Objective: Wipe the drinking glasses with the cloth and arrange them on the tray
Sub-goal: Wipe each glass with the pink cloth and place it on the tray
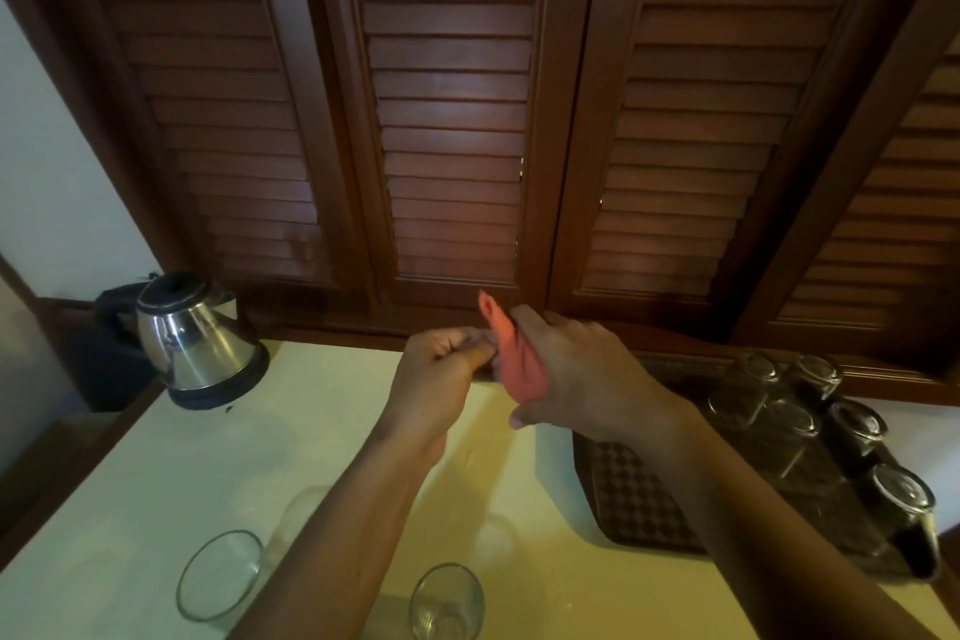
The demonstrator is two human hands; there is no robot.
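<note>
Both my hands are raised above the table's far edge and hold a red-orange cloth [514,359]. My right hand [566,369] grips the cloth, which sticks up past its fingers. My left hand [441,369] is curled tight and pinches the cloth's left side; I see no glass between the hands. Two clear drinking glasses stand on the pale table near me, one at the left [221,574] and one at the centre [447,600]. A dark patterned tray [628,499] lies on the right and carries several upturned glasses [789,426].
A steel electric kettle [200,340] stands at the table's far left corner. Brown louvred shutters [452,120] close off the wall behind. The pale tabletop [311,421] runs between kettle and tray. A faint glass shape [306,509] shows beside my left forearm.
</note>
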